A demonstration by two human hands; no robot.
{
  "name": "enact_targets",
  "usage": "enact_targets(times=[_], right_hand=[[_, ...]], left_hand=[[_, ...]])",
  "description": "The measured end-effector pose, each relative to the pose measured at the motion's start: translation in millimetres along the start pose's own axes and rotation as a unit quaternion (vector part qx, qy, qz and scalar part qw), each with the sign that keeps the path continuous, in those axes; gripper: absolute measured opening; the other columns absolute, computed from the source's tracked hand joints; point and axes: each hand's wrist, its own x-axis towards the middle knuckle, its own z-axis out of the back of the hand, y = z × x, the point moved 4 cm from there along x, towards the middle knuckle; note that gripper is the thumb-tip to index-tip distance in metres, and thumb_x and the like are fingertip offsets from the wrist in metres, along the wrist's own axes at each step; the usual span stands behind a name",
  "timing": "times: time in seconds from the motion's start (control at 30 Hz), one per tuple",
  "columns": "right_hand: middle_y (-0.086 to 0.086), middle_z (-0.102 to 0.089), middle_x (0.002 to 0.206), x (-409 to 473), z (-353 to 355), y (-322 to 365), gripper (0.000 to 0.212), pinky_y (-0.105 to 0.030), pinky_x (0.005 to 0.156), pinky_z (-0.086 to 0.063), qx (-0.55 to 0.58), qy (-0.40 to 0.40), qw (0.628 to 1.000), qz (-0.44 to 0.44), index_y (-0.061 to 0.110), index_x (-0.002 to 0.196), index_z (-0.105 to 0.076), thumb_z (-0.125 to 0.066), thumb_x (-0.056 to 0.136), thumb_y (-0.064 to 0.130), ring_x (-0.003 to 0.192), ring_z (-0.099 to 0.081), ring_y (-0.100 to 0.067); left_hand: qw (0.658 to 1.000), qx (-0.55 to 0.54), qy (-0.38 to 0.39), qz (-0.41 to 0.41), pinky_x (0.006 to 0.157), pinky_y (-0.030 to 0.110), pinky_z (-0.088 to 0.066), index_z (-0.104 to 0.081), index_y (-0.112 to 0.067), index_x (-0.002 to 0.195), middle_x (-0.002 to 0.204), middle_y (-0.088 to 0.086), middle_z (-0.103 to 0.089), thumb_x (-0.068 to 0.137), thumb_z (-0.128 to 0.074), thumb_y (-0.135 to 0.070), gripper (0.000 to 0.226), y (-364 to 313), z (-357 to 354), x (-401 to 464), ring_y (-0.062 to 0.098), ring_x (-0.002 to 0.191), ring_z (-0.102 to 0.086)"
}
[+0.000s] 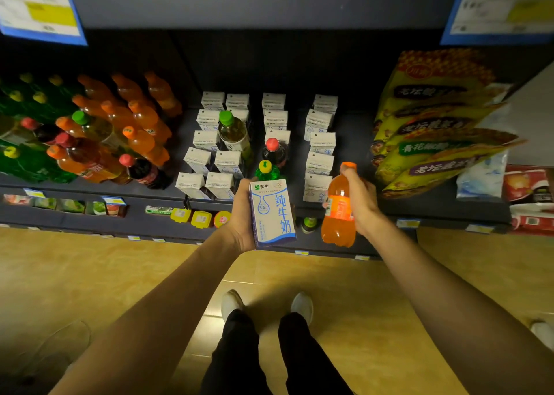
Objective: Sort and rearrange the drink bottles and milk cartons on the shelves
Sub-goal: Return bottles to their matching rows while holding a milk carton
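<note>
Holding one item in each hand, the person stands before the shelf [353, 142] with both lifted clear of it. The left hand [241, 214] has its fingers wrapped round the back of a white-and-blue milk carton [274, 211], upright, printed face towards the camera. The right hand [361, 196] grips an orange soda bottle [338, 211] round its upper body, thumb up near the orange cap, the bottle hanging just in front of the shelf edge.

To do this step well, I judge each should go to its own kind: the orange bottle left to the cluster of orange soda bottles [138, 115], the carton into a gap among the rows of milk cartons [209, 154] at the middle. Three strays stand among those cartons: a green-capped tea bottle [232, 132], a red-capped dark bottle [274, 151] and a yellow-capped green bottle [266, 169] just behind the held carton. Setting the carton down upright, without nudging these, matters.

The left fingertips are hidden behind the carton. The far shelf is dark, the price tags are blurred, and the snack bags [431, 124] on the right hide whatever lies behind them.
</note>
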Motion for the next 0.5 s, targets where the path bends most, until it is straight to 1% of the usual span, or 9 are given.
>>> enact_targets(times=[0.03,0.07,0.13,0.17,0.2,0.27,0.33,0.43,0.5], right_hand=[[-0.009,-0.056,0.121,-5,-3,5,0.074,-0.046,0.091,-0.049,-0.004,0.021,1.0,-0.004,0.02,0.141,-0.039,-0.064,0.084,0.06,0.109,-0.06,-0.03],[-0.01,-0.062,0.116,-10,-6,10,0.072,-0.045,0.088,-0.052,-0.001,0.049,0.999,-0.007,0.02,0.138,-0.044,-0.064,0.083,0.063,0.102,-0.064,-0.029],[-0.012,-0.073,0.094,-23,-17,22,0.057,-0.041,0.077,-0.058,0.018,0.135,0.991,-0.008,0.018,0.122,-0.06,-0.062,0.085,0.061,0.079,-0.071,-0.027],[-0.011,-0.074,0.085,-29,-24,27,0.052,-0.039,0.072,-0.058,0.026,0.177,0.984,-0.008,0.015,0.113,-0.064,-0.06,0.086,0.06,0.071,-0.07,-0.026],[-0.011,-0.073,0.081,-36,-31,30,0.051,-0.037,0.068,-0.058,0.034,0.213,0.976,-0.013,0.013,0.107,-0.066,-0.059,0.087,0.059,0.066,-0.069,-0.025],[-0.011,-0.071,0.078,-49,-46,35,0.048,-0.035,0.063,-0.056,0.044,0.262,0.964,-0.01,0.011,0.099,-0.066,-0.058,0.088,0.057,0.063,-0.066,-0.025],[-0.011,-0.07,0.078,-58,-61,39,0.046,-0.034,0.063,-0.055,0.047,0.292,0.955,-0.002,0.012,0.097,-0.066,-0.059,0.088,0.055,0.062,-0.065,-0.025],[-0.012,-0.071,0.08,-72,-87,38,0.044,-0.034,0.063,-0.056,0.032,0.319,0.947,-0.002,0.01,0.102,-0.064,-0.061,0.088,0.052,0.062,-0.066,-0.025],[-0.014,-0.072,0.087,-80,-105,33,0.047,-0.035,0.062,-0.056,0.024,0.34,0.94,-0.015,0.008,0.109,-0.061,-0.065,0.084,0.048,0.065,-0.067,-0.027]], left_hand=[[1.0,0.007,0.002,-0.003,0.076,0.041,-0.051,-0.066,-0.013,0.107,0.095,0.013,-0.068,0.087,-0.039,-0.066,0.063,-1,0,-2,0.025,0.083,-0.063],[1.0,0.012,0.004,-0.006,0.078,0.041,-0.05,-0.066,-0.013,0.106,0.095,0.013,-0.067,0.086,-0.039,-0.066,0.063,-3,0,-5,0.024,0.083,-0.062],[1.0,0.014,0.006,-0.012,0.079,0.04,-0.048,-0.066,-0.013,0.101,0.093,0.012,-0.066,0.086,-0.04,-0.065,0.061,-7,2,-13,0.024,0.082,-0.06],[1.0,0.011,0.006,-0.017,0.079,0.04,-0.047,-0.067,-0.012,0.101,0.092,0.013,-0.066,0.086,-0.041,-0.065,0.06,-8,5,-16,0.024,0.082,-0.059],[1.0,0.008,0.008,-0.023,0.08,0.041,-0.047,-0.067,-0.012,0.101,0.093,0.013,-0.065,0.085,-0.042,-0.065,0.06,-11,8,-21,0.025,0.083,-0.059],[0.999,0.002,0.008,-0.042,0.083,0.043,-0.045,-0.067,-0.012,0.101,0.096,0.015,-0.063,0.081,-0.045,-0.066,0.062,-16,18,-28,0.027,0.085,-0.058],[0.998,-0.013,0.007,-0.056,0.082,0.042,-0.044,-0.066,-0.011,0.099,0.093,0.014,-0.062,0.081,-0.045,-0.065,0.06,-19,29,-38,0.026,0.081,-0.057],[0.996,-0.039,0.025,-0.079,0.074,0.038,-0.048,-0.066,-0.01,0.091,0.085,0.013,-0.063,0.083,-0.042,-0.062,0.058,-26,44,-55,0.026,0.071,-0.06],[0.995,-0.053,0.021,-0.086,0.069,0.036,-0.05,-0.065,-0.009,0.086,0.079,0.012,-0.063,0.084,-0.039,-0.06,0.057,-29,59,-67,0.025,0.065,-0.061]])
